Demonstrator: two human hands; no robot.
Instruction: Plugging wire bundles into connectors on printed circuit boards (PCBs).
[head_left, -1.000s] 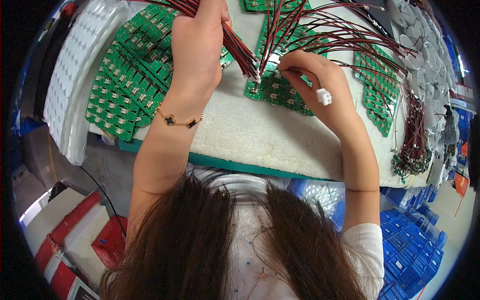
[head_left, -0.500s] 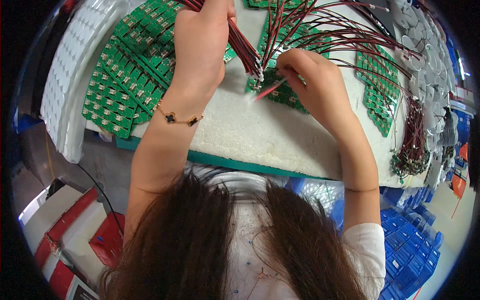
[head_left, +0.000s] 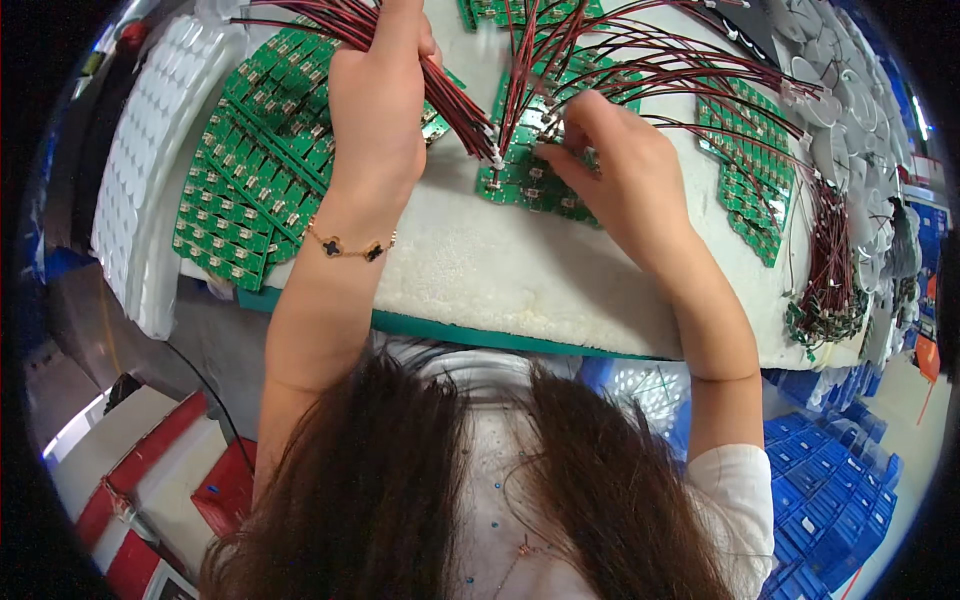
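Observation:
My left hand (head_left: pixel 378 125) is closed around a thick bundle of red and black wires (head_left: pixel 455 105). White plugs at the bundle's lower end hang beside a green circuit board panel (head_left: pixel 520 190). Over that panel is my right hand (head_left: pixel 628 165), its fingers curled and the thumb low against the board's small connectors. Whatever sits between those fingertips is hidden. Many wires (head_left: pixel 660 75) rise from the panel and arch to the right, with white plugs on their free ends.
Stacked green panels (head_left: pixel 235 200) lie at the left beside a white dimpled tray (head_left: pixel 150 160). More panels (head_left: pixel 750 170) and a heap of wired boards (head_left: pixel 828 270) are on the right. A pale mat (head_left: pixel 500 290) covers the table. Blue bins (head_left: pixel 825 490) stand below right.
The red wire with a pale end that stuck out from my right fingers no longer shows there. My left hand and its bundle have shifted slightly left in view.

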